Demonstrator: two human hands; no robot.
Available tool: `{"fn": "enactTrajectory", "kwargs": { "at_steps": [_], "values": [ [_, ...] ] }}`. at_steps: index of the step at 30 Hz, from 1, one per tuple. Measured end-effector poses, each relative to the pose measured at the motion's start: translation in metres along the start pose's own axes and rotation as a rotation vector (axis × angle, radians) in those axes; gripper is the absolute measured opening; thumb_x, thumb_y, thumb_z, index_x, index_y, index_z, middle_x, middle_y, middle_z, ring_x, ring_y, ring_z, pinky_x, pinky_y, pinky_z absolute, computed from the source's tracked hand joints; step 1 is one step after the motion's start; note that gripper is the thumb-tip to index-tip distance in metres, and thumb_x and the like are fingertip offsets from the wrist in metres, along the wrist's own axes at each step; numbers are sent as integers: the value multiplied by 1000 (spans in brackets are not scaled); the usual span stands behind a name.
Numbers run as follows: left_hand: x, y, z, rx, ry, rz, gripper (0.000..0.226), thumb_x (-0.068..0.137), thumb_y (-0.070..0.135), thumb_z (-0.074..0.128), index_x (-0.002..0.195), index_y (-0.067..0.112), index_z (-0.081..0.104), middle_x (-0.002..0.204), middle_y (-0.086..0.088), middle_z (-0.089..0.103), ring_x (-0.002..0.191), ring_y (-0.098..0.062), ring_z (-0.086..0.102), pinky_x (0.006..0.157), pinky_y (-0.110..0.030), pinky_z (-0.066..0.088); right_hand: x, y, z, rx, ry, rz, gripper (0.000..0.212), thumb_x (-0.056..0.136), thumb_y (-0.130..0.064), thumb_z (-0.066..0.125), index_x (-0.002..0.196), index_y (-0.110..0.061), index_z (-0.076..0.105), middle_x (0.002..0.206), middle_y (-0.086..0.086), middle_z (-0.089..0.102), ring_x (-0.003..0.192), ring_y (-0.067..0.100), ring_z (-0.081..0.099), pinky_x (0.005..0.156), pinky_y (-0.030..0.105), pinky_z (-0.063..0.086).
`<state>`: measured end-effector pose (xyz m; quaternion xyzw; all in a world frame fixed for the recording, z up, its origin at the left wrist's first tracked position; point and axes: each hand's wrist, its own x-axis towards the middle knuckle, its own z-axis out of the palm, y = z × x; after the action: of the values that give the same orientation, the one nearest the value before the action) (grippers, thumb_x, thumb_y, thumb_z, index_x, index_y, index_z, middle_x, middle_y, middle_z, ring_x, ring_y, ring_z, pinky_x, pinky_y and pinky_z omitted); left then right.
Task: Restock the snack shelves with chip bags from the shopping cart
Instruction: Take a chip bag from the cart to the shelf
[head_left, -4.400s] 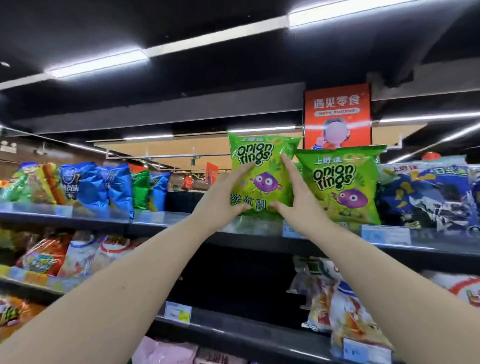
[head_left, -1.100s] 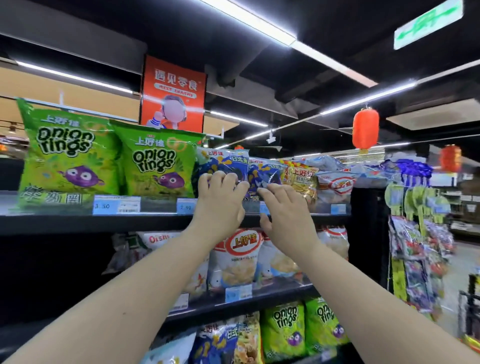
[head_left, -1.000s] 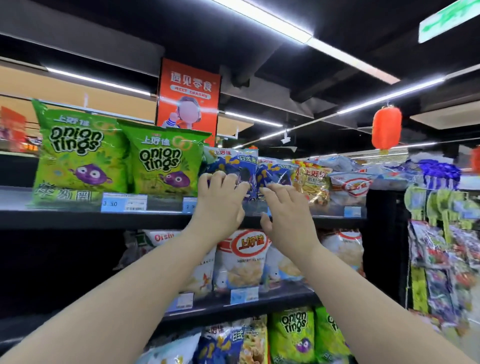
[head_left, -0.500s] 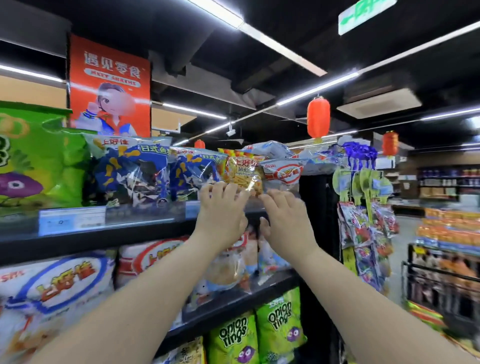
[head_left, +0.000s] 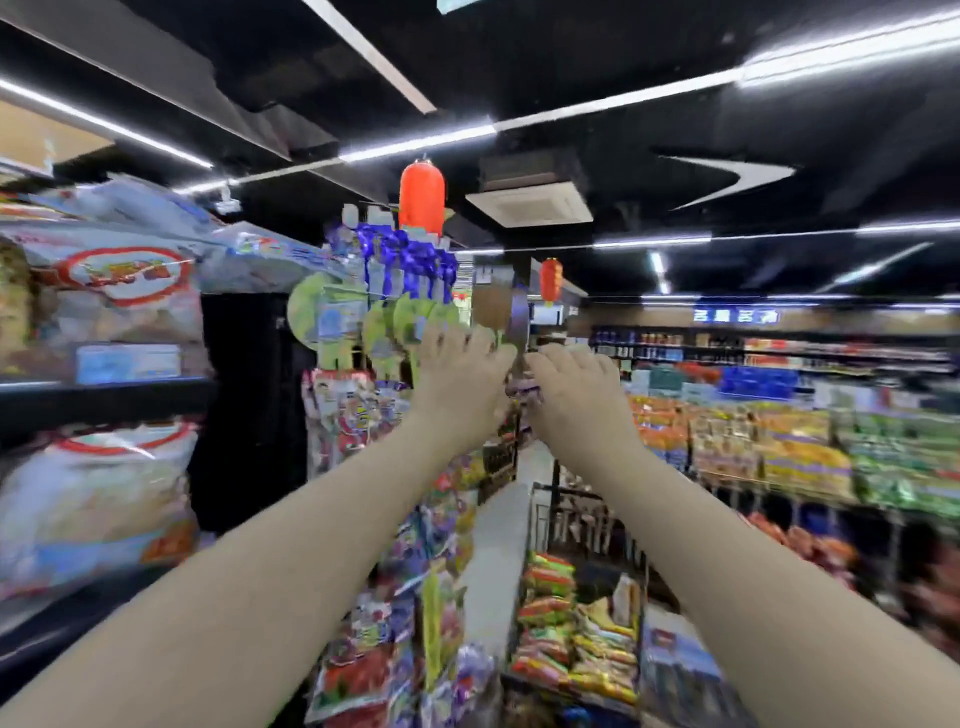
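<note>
Both arms stretch out in front of me, side by side in mid air. My left hand (head_left: 457, 379) and my right hand (head_left: 571, 387) hold nothing, their fingers loosely bent forward. The snack shelves (head_left: 104, 387) are at the far left, with white and red chip bags (head_left: 119, 291) on the upper level and more below. The shopping cart (head_left: 582, 618) stands low in the aisle to the right of centre, with several colourful chip bags (head_left: 545, 597) inside. The whole view is blurred by motion.
A hanging rack of small snack packs (head_left: 395, 467) stands at the shelf's end, right under my left arm. Low displays of packed goods (head_left: 779, 447) line the right side. The aisle floor (head_left: 498, 545) runs between them. Red lanterns (head_left: 422, 195) hang overhead.
The view has swung right, away from the onion ring bags and shelf front toward the aisle and cart. Both empty hands came off the shelf edge and stay raised together.
</note>
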<state>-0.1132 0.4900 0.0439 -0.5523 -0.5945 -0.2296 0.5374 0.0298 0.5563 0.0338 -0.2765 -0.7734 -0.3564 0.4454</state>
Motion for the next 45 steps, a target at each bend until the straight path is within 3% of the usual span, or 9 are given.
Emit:
{"fn": "enactTrajectory", "kwargs": {
  "at_steps": [6, 12, 17, 23, 27, 31, 35, 40, 45],
  "values": [
    [32, 136, 124, -244, -26, 26, 37, 68, 26, 71, 104, 19, 65, 99, -4, 62, 96, -33, 55, 83, -45, 40, -69, 135, 76, -94, -149, 123, 42, 72, -25, 76, 110, -14, 61, 107, 6, 62, 99, 30, 57, 81, 41, 47],
    [39, 252, 244, -414, -127, 35, 37, 75, 31, 70, 109, 21, 63, 107, -5, 63, 102, -33, 54, 88, -47, 39, -146, 222, 165, -159, -371, 267, 45, 88, -28, 62, 130, -16, 52, 131, 6, 55, 123, 32, 46, 99, 44, 36],
    [29, 336, 348, -596, -262, 44, 31, 79, 30, 64, 109, 21, 62, 110, -4, 61, 108, -33, 50, 94, -50, 39, -210, 276, 243, -167, -507, 385, 41, 81, -23, 68, 120, -16, 58, 119, 5, 59, 112, 31, 52, 89, 42, 41],
    [-10, 427, 464, -789, -547, 40, 36, 83, 35, 60, 118, 28, 58, 116, 3, 58, 110, -25, 50, 89, -39, 36, -300, 328, 336, -149, -648, 530, 41, 61, -20, 83, 96, -12, 65, 94, 6, 64, 84, 32, 60, 65, 38, 48],
    [-32, 478, 519, -787, -669, 32, 23, 82, 31, 58, 103, 24, 61, 100, -1, 61, 99, -29, 54, 84, -41, 38, -351, 359, 393, -49, -712, 600, 27, 65, -19, 64, 90, -10, 65, 84, 8, 63, 77, 34, 61, 61, 39, 49],
    [-51, 527, 572, -739, -697, 48, 23, 75, 28, 63, 97, 22, 64, 94, -1, 63, 94, -30, 56, 78, -39, 29, -392, 391, 442, -38, -772, 596, 30, 58, -25, 64, 86, -14, 65, 80, 4, 63, 72, 30, 60, 58, 32, 45],
    [-69, 569, 622, -680, -789, -35, 26, 71, 28, 66, 96, 21, 66, 92, -1, 64, 93, -29, 57, 80, -40, 37, -431, 437, 493, 142, -887, 596, 37, 74, -34, 46, 97, -12, 64, 94, 6, 63, 86, 32, 57, 68, 41, 49],
    [-95, 589, 658, -578, -1001, -247, 27, 76, 25, 66, 102, 20, 68, 102, -2, 65, 104, -31, 52, 85, -45, 39, -459, 478, 541, 319, -961, 557, 36, 72, -24, 72, 105, -10, 62, 105, 7, 62, 96, 34, 55, 75, 45, 51],
    [-103, 596, 696, -438, -1164, -370, 31, 78, 26, 66, 108, 24, 66, 110, -2, 64, 108, -33, 52, 87, -44, 37, -474, 491, 616, 549, -1093, 436, 40, 76, -26, 68, 113, -12, 61, 115, 7, 61, 108, 34, 54, 89, 49, 47]
  ]
}}
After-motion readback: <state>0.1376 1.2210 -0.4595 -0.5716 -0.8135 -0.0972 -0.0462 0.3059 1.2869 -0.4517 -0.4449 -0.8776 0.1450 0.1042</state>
